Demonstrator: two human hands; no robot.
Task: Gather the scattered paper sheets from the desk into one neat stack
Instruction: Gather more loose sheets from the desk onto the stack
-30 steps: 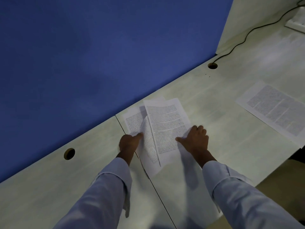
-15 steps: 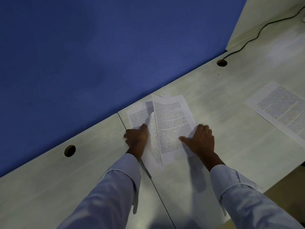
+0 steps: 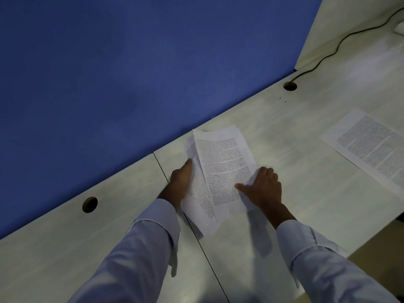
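A small pile of printed paper sheets (image 3: 220, 162) lies on the pale desk (image 3: 295, 193), close to the blue partition. The sheets are not squared up: the lower ones stick out to the left and toward me. My left hand (image 3: 181, 180) presses against the pile's left edge, fingers under or along the paper. Over on the pile's right side, my right hand (image 3: 264, 189) grips the edge with its thumb lying on the top sheet. One more printed sheet (image 3: 369, 147) lies flat and alone at the far right.
The blue partition (image 3: 131, 73) runs along the desk's back edge. Two round cable holes (image 3: 89, 204) (image 3: 289, 86) sit in the desktop, and a black cable (image 3: 328, 55) runs from the right one. A seam (image 3: 196, 232) splits the desk. The desk's front edge drops off at lower right.
Both hands have pushed the sheets closer together, so the pile is narrower and the left sheet is tucked further under the top one. The camera view has shifted slightly.
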